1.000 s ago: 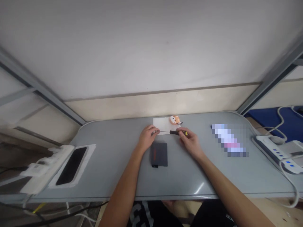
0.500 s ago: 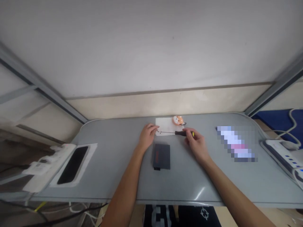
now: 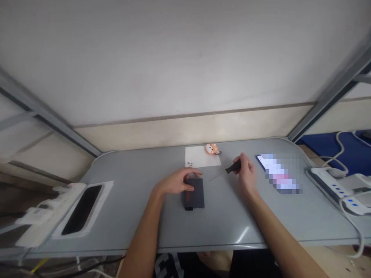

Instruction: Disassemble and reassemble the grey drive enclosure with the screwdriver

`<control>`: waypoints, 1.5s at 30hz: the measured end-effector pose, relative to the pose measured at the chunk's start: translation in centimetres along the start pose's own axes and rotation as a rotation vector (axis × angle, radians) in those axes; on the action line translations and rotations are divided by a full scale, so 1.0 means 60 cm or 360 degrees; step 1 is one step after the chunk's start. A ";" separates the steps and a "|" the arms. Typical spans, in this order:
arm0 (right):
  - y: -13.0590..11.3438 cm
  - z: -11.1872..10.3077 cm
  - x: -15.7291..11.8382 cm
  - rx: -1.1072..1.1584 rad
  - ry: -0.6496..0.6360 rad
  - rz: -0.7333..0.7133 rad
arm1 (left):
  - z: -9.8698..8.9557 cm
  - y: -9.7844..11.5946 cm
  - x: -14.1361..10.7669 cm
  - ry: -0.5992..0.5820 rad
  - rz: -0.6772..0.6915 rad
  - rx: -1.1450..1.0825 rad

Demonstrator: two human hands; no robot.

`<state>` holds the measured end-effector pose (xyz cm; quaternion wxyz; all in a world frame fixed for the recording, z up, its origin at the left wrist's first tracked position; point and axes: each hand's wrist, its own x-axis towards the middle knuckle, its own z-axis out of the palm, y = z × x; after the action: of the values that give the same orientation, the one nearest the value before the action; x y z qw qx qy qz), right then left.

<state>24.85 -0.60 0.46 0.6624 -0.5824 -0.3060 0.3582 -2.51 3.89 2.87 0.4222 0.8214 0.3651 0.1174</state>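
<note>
1. stretching out in front of us, the grey desk (image 3: 127,212) carries everything within our reach.
2. our left hand (image 3: 175,182) lies over the far left corner of the dark box (image 3: 197,197); its thumb and fingers are parted, and we cannot tell whether they press on the top or only hover above it.
3. our right hand (image 3: 246,173) is well to the right of the box, its fingers wrapped round the handle of the screwdriver (image 3: 233,166).
4. the white paper (image 3: 198,158) lies beyond the box, apart from it and farther from us.
5. the dark box sits in front of us, between our two hands, with its longer side running away from us; of the two, our left is clearly the nearer.
6. the screwdriver slants leftward and back toward us, so its thin blade points at the box's far right corner, the tip just beside it and, as we judge it, short of touching.
7. the orange-and-white trinket (image 3: 211,149) rests on the paper's far right corner.
8. smallest are the dark specks (image 3: 191,163) at the paper's near left corner, too tiny for us to identify.
</note>
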 end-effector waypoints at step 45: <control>-0.011 -0.042 -0.015 -0.0628 0.0178 -0.1035 | 0.105 0.052 0.043 0.0287 0.0293 0.0569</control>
<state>26.47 -2.80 0.81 0.6322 -0.5900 -0.5012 0.0313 4.05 0.71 1.14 0.2231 0.8992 0.3398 0.1619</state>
